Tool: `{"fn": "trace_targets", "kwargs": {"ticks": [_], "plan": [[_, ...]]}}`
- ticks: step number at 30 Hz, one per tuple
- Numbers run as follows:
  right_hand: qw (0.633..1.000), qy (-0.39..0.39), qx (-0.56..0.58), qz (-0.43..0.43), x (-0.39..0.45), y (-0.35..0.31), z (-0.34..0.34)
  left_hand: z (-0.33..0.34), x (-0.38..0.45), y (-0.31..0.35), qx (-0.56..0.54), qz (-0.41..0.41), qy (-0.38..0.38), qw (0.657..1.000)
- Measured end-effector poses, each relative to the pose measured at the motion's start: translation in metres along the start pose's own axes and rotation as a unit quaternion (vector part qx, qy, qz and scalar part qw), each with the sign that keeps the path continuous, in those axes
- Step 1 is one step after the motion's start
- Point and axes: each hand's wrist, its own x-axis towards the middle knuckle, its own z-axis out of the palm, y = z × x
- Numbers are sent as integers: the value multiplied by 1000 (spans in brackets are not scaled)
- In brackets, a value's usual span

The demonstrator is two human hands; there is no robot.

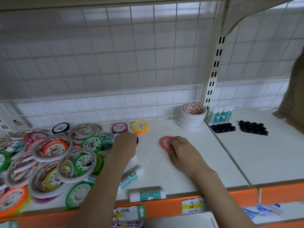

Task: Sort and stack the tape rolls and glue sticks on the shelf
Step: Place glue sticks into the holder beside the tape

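Landmark = the stack of white tape rolls (191,118) at the back of the shelf (189,162), by the slotted upright (213,71).

Your right hand (182,149) is fwd and just left of the stack, fingers curled down onto a red tape roll (165,142) lying flat on the shelf; fingertips touch its near-right edge and centre.

Your left hand (125,143) is further left of the stack, knuckles up, fingers curled over a blue roll (137,139) w/ only its edge showing; can't tell how tight the grip is.

Yellow-orange roll (139,127) and pink roll (119,127) sit flat, left of the stack, near the back.

Mixed pile of rolls (49,155) is far left.

Loose glue sticks (131,177) lie fwd-left of the stack, one at the shelf's front edge.

Upright glue sticks (221,114) stand just right of the stack, black trays (253,127) beyond.
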Motion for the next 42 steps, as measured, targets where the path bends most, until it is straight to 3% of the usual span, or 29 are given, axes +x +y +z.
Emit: {"fn": "trace_targets", "kwargs": {"ticks": [8, 18, 28, 42], "plan": [[999, -19, -8, -37, 34, -4, 1, -5, -12, -4, -69, 13, 118, 991], [992, -82, -55, -80, 111, -42, 5, -4, -50, -27, -134, -23, 290, 948], [985, -145, -70, -56, 137, -61, 13, 4, -66, -59, -146, -86, 302, 938], [986, -120, -83, -87, 132, -55, 24, 4, -53, -44, -149, -90, 296, 939]]}}
